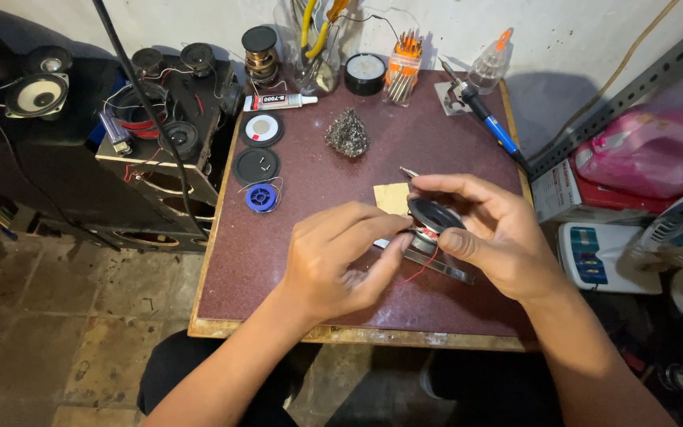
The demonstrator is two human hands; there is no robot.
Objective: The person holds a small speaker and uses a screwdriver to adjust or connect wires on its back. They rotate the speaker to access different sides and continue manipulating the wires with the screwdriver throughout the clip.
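Fingers [444, 187] of the right hand [499, 237] grip the small round speaker [434, 215]; left hand [333, 257] pinches its edge. Soldering iron [490, 120] lies unused beyond the speaker; red wire [420, 267] hangs loose.

One head-worn camera looks steeply down and forward at the table [318, 261] from just above the person's chest, close enough that both forearms enter from the bottom edge. Beyond the table's far edge it takes in the wall [563, 32]; left of the table, the floor [57, 316].
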